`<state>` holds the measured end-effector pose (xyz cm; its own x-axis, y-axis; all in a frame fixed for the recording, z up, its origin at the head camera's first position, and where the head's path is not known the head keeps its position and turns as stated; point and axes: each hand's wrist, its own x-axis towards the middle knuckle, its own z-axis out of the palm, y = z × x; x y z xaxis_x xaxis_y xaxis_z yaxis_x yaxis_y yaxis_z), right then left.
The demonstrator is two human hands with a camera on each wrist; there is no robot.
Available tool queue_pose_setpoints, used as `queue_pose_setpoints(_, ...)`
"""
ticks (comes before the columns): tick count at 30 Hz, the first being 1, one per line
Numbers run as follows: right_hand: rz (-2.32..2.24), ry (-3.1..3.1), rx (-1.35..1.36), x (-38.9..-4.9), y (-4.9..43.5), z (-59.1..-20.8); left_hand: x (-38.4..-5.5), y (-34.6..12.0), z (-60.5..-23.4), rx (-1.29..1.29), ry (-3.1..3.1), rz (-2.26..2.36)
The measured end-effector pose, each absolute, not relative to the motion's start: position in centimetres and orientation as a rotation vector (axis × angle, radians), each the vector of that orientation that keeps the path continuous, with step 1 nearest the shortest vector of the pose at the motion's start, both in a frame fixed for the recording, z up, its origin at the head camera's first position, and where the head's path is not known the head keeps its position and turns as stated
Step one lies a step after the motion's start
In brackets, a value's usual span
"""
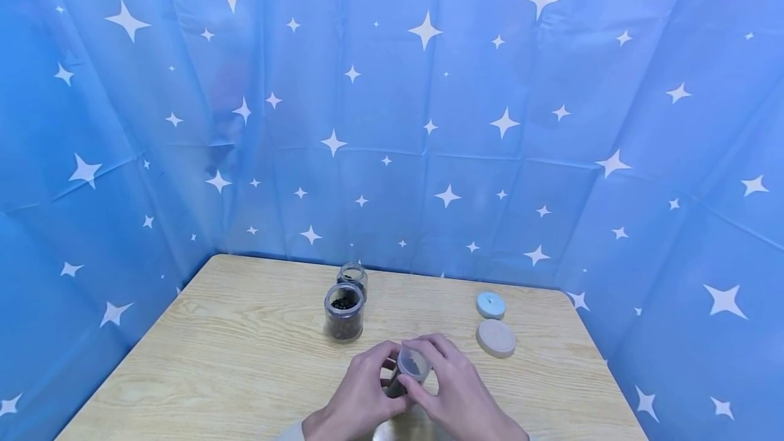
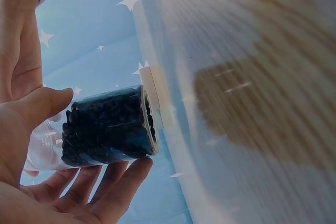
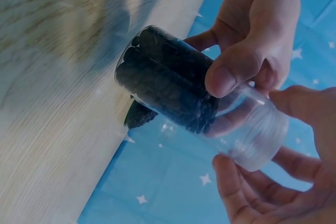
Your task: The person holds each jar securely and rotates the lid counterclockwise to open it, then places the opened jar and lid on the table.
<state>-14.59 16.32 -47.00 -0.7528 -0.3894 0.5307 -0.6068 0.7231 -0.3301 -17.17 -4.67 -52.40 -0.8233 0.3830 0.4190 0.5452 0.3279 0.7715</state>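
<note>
A clear jar (image 1: 399, 384) partly filled with dark beans (image 2: 107, 127) is held just above the table. My left hand (image 1: 370, 383) grips its body, thumb on one side and fingers on the other. At the jar's top, the fingers and thumb of my right hand (image 1: 456, 380) pinch the translucent cap or rim (image 3: 260, 140); I cannot tell which it is. The right wrist view shows the left hand (image 3: 257, 45) around the bean-filled part. Beyond the hands stand two uncovered glass jars, the nearer jar (image 1: 344, 325) and the farther jar (image 1: 353, 276), both with dark contents.
To the right on the wooden table (image 1: 257, 332) lie a light blue lid (image 1: 491, 305) and a beige lid (image 1: 496, 338), close together. A blue curtain (image 1: 392, 121) with white stars surrounds the table's back and sides.
</note>
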Motion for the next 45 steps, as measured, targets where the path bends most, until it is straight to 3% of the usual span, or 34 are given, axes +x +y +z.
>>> queue_pose_setpoints(9, 0.701, -2.453, 0.831, -14.8, 16.7, -46.9, -17.2, -4.7, -52.3, -0.880, -2.413, -1.510)
queue_pose_setpoints(19, 0.824, -2.471, 1.338, -16.6, 19.1, -45.0, -17.1, -4.9, -52.1, -0.879, -2.479, -1.667)
queue_pose_setpoints(24, 0.816, -2.468, 1.463, -17.2, 19.8, -44.4, -17.0, -4.9, -52.0, -0.875, -2.487, -1.687)
queue_pose_setpoints(45, 0.838, -2.489, 1.412, -17.6, 20.1, -44.4, -17.2, -5.1, -52.2, -0.853, -2.511, -1.704)
